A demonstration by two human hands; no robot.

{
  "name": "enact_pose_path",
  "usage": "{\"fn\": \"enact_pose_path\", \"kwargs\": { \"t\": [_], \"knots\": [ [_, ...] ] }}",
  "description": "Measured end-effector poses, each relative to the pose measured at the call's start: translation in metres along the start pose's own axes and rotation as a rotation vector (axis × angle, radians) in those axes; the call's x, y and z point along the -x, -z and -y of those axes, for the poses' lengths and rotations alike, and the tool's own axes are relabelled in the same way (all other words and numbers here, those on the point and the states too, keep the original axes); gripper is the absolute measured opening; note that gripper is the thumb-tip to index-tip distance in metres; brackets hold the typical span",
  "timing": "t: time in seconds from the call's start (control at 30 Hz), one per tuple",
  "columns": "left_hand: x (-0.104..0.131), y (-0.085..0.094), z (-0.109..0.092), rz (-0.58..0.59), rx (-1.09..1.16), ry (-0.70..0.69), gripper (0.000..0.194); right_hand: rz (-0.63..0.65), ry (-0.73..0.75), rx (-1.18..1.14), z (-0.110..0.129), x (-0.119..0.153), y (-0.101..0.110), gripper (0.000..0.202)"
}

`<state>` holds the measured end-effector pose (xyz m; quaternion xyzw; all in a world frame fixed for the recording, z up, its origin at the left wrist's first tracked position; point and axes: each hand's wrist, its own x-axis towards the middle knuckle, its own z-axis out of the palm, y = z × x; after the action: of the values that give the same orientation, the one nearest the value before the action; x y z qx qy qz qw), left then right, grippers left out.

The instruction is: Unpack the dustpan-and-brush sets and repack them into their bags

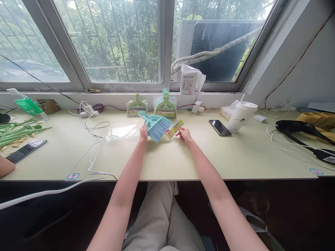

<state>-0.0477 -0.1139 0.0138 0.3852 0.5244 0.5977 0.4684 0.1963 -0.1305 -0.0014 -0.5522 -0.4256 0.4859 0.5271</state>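
Head view, left hand [143, 133] gripping teal dustpan-and-brush set [157, 127], right hand [185, 134] pinching printed card [174, 129]

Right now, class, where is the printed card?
In the head view, the printed card is near the centre, held by the right hand, just right of the turquoise dustpan set in the left hand.

White cup [240, 116] beside dark phone [220, 127]
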Motion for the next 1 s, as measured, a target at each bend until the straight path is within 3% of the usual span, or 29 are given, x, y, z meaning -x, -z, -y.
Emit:
{"fn": "enact_pose_path", "kwargs": {
  "t": [0.1, 0.13, 0.23, 0.33, 0.53, 0.63, 0.8, 1.0],
  "knots": [
    [-0.005, 0.003, 0.000, -0.031, 0.073, 0.061, 0.029, -0.334, -0.033, -0.298, 0.003, -0.008, 0.022, 0.034],
    [-0.005, 0.003, 0.001, -0.023, 0.072, 0.074, 0.029, -0.386, -0.042, -0.387, 0.004, -0.010, 0.030, 0.040],
    [-0.004, 0.001, 0.003, 0.026, -0.015, 0.068, 0.032, -0.351, -0.056, -0.490, 0.006, -0.012, 0.041, 0.047],
    [0.000, -0.004, 0.008, 0.130, -0.169, -0.009, 0.038, -0.229, -0.012, -0.289, 0.006, -0.005, 0.030, 0.041],
    [0.022, -0.030, 0.024, 0.363, -0.329, -0.244, 0.043, -0.243, 0.531, 0.673, 0.006, 0.027, -0.023, 0.031],
    [0.033, -0.040, 0.028, 0.386, -0.367, -0.325, 0.046, -0.232, 0.647, 0.946, 0.005, 0.035, -0.034, 0.030],
    [0.036, -0.037, 0.022, 0.443, -0.307, -0.441, 0.051, -0.170, 0.684, 1.028, 0.002, 0.028, -0.029, 0.032],
    [0.034, -0.033, 0.014, 0.518, -0.252, -0.477, 0.052, -0.213, 0.654, 0.875, 0.002, 0.029, -0.034, 0.029]
  ]
}}
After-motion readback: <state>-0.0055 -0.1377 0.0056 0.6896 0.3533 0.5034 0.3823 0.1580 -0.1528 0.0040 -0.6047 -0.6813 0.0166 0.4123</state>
